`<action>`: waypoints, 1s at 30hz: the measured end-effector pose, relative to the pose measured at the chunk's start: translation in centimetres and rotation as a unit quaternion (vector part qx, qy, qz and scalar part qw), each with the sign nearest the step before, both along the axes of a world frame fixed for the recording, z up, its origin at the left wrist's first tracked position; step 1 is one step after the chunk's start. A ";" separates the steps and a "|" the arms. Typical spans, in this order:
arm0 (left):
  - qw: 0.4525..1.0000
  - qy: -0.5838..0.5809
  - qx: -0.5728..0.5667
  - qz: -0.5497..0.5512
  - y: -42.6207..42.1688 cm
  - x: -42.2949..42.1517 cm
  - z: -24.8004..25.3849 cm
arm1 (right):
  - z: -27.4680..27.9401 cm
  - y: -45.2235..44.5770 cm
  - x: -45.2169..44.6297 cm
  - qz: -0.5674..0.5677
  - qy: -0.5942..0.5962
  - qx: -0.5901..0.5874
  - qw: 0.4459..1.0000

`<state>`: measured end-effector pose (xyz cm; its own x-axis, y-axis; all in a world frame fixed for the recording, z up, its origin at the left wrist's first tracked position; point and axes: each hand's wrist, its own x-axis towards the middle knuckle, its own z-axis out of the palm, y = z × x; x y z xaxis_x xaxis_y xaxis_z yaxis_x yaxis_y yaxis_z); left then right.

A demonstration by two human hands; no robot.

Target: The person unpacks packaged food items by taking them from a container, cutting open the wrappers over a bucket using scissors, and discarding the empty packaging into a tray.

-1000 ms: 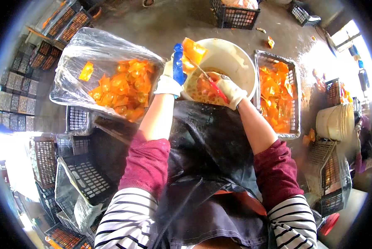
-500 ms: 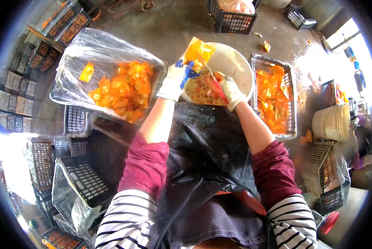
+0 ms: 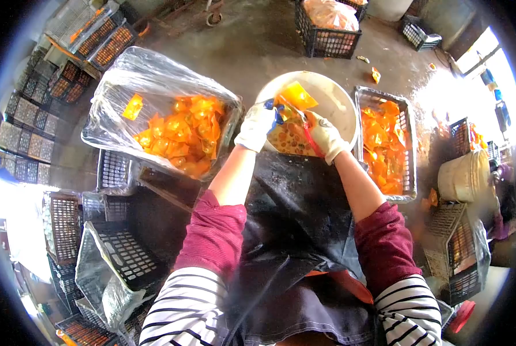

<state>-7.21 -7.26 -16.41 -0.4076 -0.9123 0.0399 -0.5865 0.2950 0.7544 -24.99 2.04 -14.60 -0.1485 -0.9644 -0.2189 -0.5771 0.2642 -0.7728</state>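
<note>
My left hand (image 3: 258,125), in a white glove with blue on the fingertips, is closed on an orange plastic packet (image 3: 300,96) above a large white tub (image 3: 334,99). My right hand (image 3: 328,137), also gloved, grips red-handled scissors (image 3: 314,144). Their blades reach toward the packet's lower part; whether they touch it is unclear. Inside the tub, many small round pieces (image 3: 286,142) lie in cloudy yellowish liquid. To the left, a plastic-lined crate (image 3: 148,72) holds a heap of orange packets (image 3: 183,132). More orange packets (image 3: 382,141) fill a black crate (image 3: 409,124) on the right.
A black crate (image 3: 330,43) with a filled bag stands beyond the tub. Stacked crates (image 3: 62,225) line the left side. At right are a pale bucket (image 3: 465,176), more crates (image 3: 454,242) and part of another person (image 3: 503,202). Orange scraps (image 3: 375,75) lie on the floor.
The packet has tipped over to the right and sits lower over the tub. Both hands have come slightly closer together. The whole view has shifted a little down and right.
</note>
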 end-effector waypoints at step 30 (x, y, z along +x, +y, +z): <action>0.914 0.363 0.179 -0.040 0.3 -2.7 0.0 | -0.2 -0.2 -0.4 -0.032 -0.070 -0.015 0.997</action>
<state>-9.88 -6.96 -16.39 -0.4577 -0.8886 0.0307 0.1185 -0.0267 0.9926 -25.41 1.81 -14.77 -0.1798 -0.9603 -0.2133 -0.4451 0.2727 -0.8529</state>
